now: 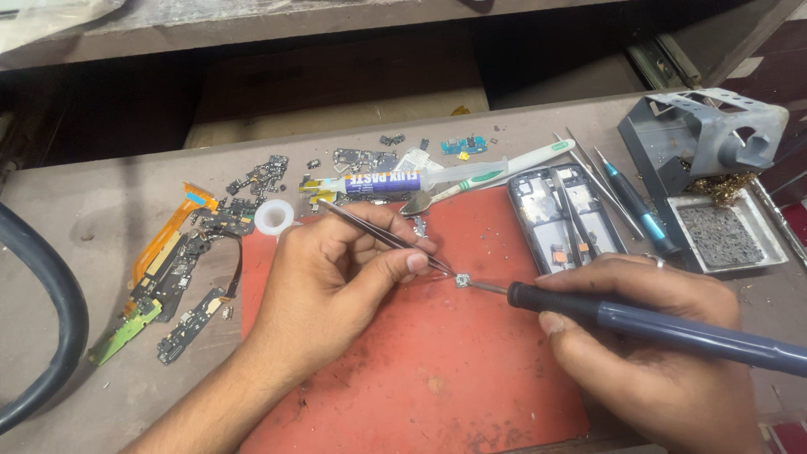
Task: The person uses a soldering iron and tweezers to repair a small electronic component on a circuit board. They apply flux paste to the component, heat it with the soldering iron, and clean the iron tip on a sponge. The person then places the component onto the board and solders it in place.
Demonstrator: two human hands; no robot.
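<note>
Head camera looks down on our left hand (336, 269), which pinches a pair of tweezers (382, 235) between thumb and fingers so that the tips pin a tiny metal part (461, 280) flat on the red mat (420, 370), apparently to keep it from sliding. Our right hand (664, 336) is wrapped around the blue handle of a soldering iron (656, 324), held low and nearly level so its tip meets the part from the opposite side. Within reach beyond the mat lie a syringe of paste (387, 181), a toothbrush (504, 166), an opened phone frame (563, 214), spare picks and a heap of flex strips (181, 269), while the iron's stand (714, 139) sits at the right.
</note>
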